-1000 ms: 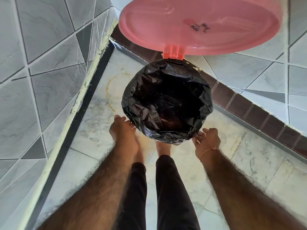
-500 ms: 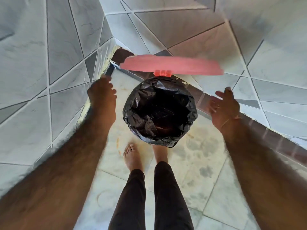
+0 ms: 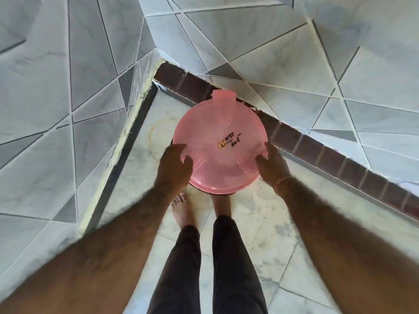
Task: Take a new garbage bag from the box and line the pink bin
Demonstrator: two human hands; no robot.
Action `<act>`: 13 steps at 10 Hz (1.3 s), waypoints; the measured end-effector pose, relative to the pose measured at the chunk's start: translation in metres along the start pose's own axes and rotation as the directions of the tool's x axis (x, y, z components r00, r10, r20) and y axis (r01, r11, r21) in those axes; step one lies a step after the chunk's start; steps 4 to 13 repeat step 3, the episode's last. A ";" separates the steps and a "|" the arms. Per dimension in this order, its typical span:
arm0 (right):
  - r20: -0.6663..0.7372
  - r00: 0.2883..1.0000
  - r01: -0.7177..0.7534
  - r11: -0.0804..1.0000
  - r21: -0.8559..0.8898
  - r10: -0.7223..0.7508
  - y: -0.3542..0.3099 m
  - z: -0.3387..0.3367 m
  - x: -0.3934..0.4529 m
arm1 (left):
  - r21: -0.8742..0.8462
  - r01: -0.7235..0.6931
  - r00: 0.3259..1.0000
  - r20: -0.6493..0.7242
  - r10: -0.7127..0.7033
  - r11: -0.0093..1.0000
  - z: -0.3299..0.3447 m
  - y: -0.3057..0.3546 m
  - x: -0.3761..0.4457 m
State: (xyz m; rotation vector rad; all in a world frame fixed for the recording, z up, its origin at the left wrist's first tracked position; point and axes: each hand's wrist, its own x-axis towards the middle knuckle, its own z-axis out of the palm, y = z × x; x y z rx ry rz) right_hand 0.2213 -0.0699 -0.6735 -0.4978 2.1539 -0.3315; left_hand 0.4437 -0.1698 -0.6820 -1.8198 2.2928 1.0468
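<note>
Pink bin lid (image 3: 221, 146), illegible black scrawl, left hand (image 3: 175, 164), right hand (image 3: 271, 165), both grips apart

The bin lid (image 3: 221, 143) lies shut over the bin, in the corner where the two tiled walls (image 3: 56, 98) meet. Its hinge tab (image 3: 223, 96) points back toward the skirting (image 3: 317, 152) along the right-hand wall. The left hand (image 3: 174, 164) rests on the lid's left edge, the right hand (image 3: 271, 165) on its right edge. Two bare feet (image 3: 182, 209) stand on the floor (image 3: 260, 223) just in front of the bin, one partly under the lid's near rim.
</note>
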 end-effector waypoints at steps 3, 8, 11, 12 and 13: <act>0.233 0.936 0.350 0.641 -0.683 -0.263 0.002 0.037 -0.033 | 0.428 -0.462 0.874 0.372 0.314 0.777 0.012 0.004 -0.020; 0.233 0.936 0.350 0.641 -0.683 -0.263 0.002 0.037 -0.033 | 0.428 -0.462 0.874 0.372 0.314 0.777 0.012 0.004 -0.020; 0.233 0.936 0.350 0.641 -0.683 -0.263 0.002 0.037 -0.033 | 0.428 -0.462 0.874 0.372 0.314 0.777 0.012 0.004 -0.020; 0.233 0.936 0.350 0.641 -0.683 -0.263 0.002 0.037 -0.033 | 0.428 -0.462 0.874 0.372 0.314 0.777 0.012 0.004 -0.020; 0.233 0.936 0.350 0.641 -0.683 -0.263 0.002 0.037 -0.033 | 0.428 -0.462 0.874 0.372 0.314 0.777 0.012 0.004 -0.020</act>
